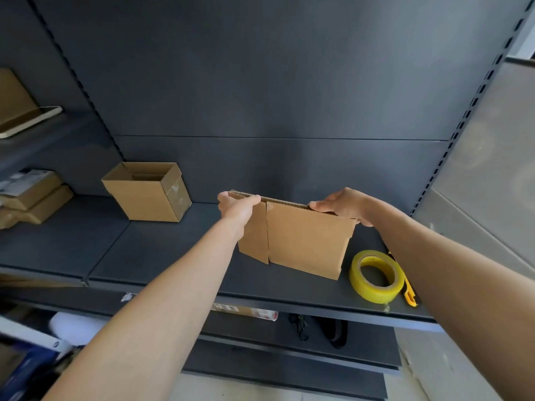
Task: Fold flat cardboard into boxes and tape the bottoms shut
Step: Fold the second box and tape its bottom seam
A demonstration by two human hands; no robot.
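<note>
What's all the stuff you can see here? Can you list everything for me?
flat brown cardboard sheet: one, brown, held upright over the shelf's middle
open brown cardboard box: one, brown, on the shelf, left of the sheet
yellow tape roll: one, yellow, on the shelf, right of the sheet
yellow plastic cutter: one, yellow, behind the tape, partly hidden
closed brown cardboard boxes: at least two, brown, stacked far left
dark grey metal shelf: one, dark grey, under all these
left hand: one, gripping the sheet's top left corner
right hand: one, gripping the sheet's top right edge
</note>
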